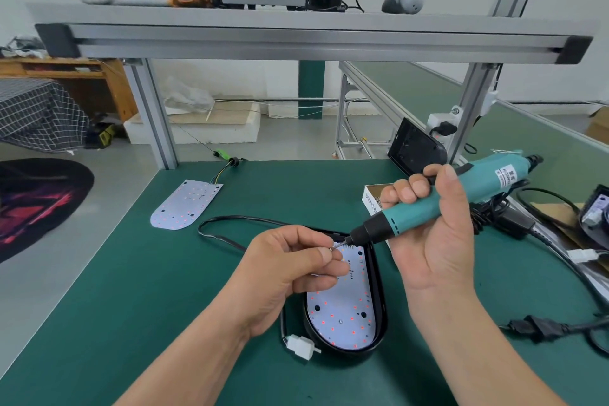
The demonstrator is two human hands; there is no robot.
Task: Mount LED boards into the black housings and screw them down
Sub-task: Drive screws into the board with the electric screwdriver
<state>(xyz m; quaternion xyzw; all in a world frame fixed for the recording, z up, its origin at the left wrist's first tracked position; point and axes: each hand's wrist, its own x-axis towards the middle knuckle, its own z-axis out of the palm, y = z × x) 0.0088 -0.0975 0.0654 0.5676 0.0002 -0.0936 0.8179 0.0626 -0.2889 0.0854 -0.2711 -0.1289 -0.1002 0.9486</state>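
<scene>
On the green mat (164, 273) in front of us, the black housing (379, 306) lies flat with one LED board (342, 316) seated inside it, the rounded end toward us. Above its far end our left hand (290, 260) pinches a small metal piece (332, 249) between thumb and forefinger. We judge it to be a screw, and the hand holds it against the bit (341, 244) of the electric screwdriver (438, 204). Our right hand (428, 234) is wrapped firmly round the teal body of the driver, which is tilted, the bit pointing down and to the left.

The step in hand, as we judge it, is to load the screw on the bit and carry it to a hole in the board. To do this well, we should seat the screw head fully on the bit before the fingers let go, because a crooked screw may drop into the housing. Then we should bring the driver upright over the hole, since a tilted bit may cross the thread or slip onto the LEDs. The freed left hand could press the board flat while the screw goes in.

Which holes already have a screw we cannot tell; they are too small. A second LED board (186, 204) lies on the mat, well apart to the left, and a small box (370, 198) stands just behind the right hand.
</scene>
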